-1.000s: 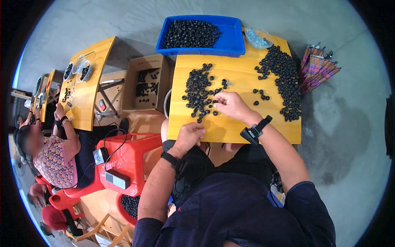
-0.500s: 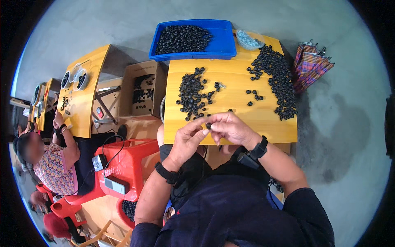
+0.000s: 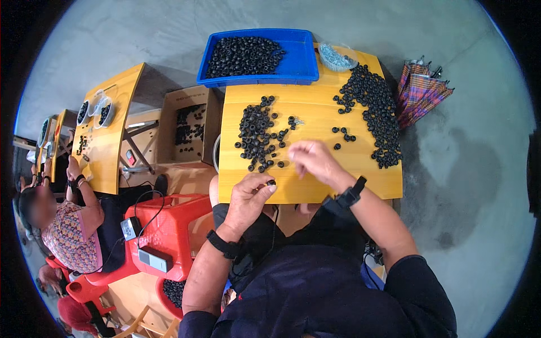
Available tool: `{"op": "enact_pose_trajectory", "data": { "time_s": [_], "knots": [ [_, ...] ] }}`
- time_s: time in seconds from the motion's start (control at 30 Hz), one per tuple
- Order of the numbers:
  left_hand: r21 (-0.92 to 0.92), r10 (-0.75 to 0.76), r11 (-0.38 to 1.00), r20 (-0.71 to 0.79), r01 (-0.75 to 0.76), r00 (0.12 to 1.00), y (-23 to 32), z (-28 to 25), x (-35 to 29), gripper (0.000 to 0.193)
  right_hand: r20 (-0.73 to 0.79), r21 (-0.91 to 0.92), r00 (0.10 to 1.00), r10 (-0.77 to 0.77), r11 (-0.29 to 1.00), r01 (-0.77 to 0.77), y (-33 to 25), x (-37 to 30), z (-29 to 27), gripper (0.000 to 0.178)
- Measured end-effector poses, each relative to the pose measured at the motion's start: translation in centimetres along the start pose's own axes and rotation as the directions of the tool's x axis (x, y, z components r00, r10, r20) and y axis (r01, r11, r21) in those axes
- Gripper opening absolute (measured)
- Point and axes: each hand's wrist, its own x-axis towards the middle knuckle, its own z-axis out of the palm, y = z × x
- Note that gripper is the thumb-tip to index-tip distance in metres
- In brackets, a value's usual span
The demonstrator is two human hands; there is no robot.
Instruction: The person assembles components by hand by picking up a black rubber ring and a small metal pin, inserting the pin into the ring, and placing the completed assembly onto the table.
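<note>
"Since the right hand (image 3: pixel 315 160) was pulled away, where is the black ring (image 3: pixel 271 182) kept?"

"It is pinched by the left hand (image 3: pixel 249 197), near the edge of the yellow table (image 3: pixel 366 186). The right fingers are half curled; whether anything is held there cannot be told."

"So the ring is kept by one hand alone."

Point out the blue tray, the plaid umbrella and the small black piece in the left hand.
Blue tray (image 3: pixel 298 58): head view, on the bare floor of its right part.
Plaid umbrella (image 3: pixel 418 94): head view, on the middle of its fabric.
Small black piece (image 3: pixel 271 182): head view, on its dark exposed surface.
</note>
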Motion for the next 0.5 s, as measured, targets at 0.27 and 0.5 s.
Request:
{"op": "enact_pose_trajectory", "data": {
  "time_s": [0.27,0.5],
  "knots": [
    [-0.126,-0.391,0.909,0.075,0.398,0.917,-2.3,1.0,-1.2,0.019,-0.137,-0.778,0.906,-0.401,0.610,0.152,0.8,6.2,-5.7,0.013],
    [-0.075,-0.430,0.896,0.090,0.437,0.898,-3.4,0.8,-1.2,0.019,-0.131,-0.810,0.898,-0.419,0.568,0.147,1.0,6.9,-5.2,0.013]
  ]
}}
